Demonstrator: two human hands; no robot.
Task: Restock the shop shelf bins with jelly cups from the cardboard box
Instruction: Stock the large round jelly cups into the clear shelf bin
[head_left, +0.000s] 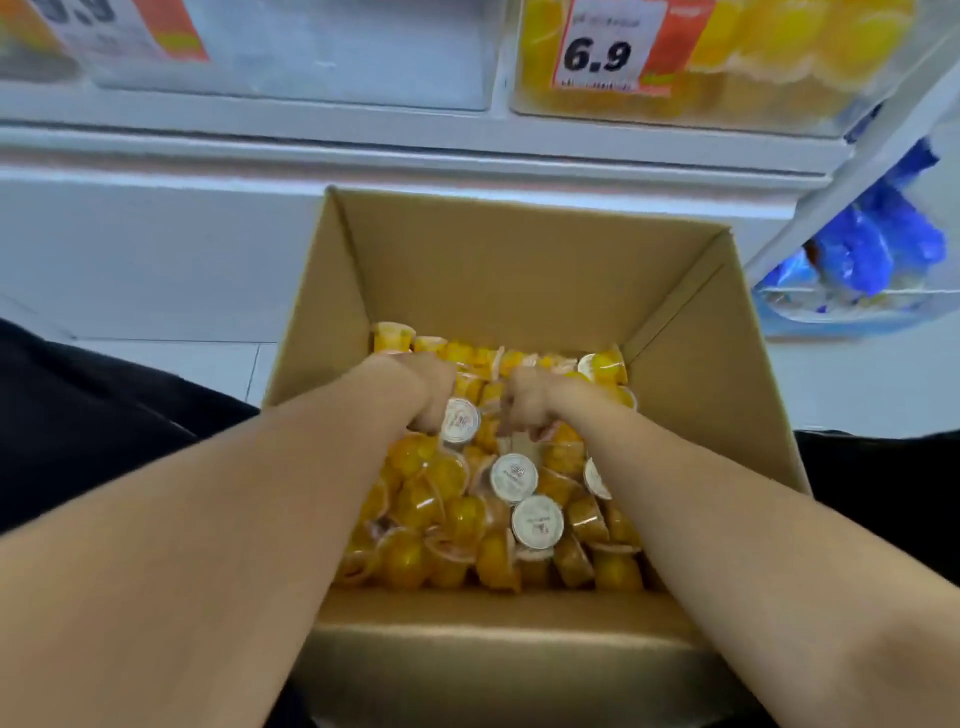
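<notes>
Both hands down in the cardboard box (519, 270), centre of frame. Left hand (428, 397) has its fingers curled into the pile of jelly cups (467, 514), clenched on a white-lidded cup (459, 420). Right hand (524, 402) also curls down into the cups; its fingers are buried, so can't tell whether that grip holds anything. Cups are yellow-orange, a few foil lids up, covering the box bottom. Upper right of frame: clear shelf bin (727, 62) stocked with yellow cups, price tag (605, 49) reading 6.9. Upper middle: second clear bin (332, 52). Right edge: blue packets (872, 244).
</notes>
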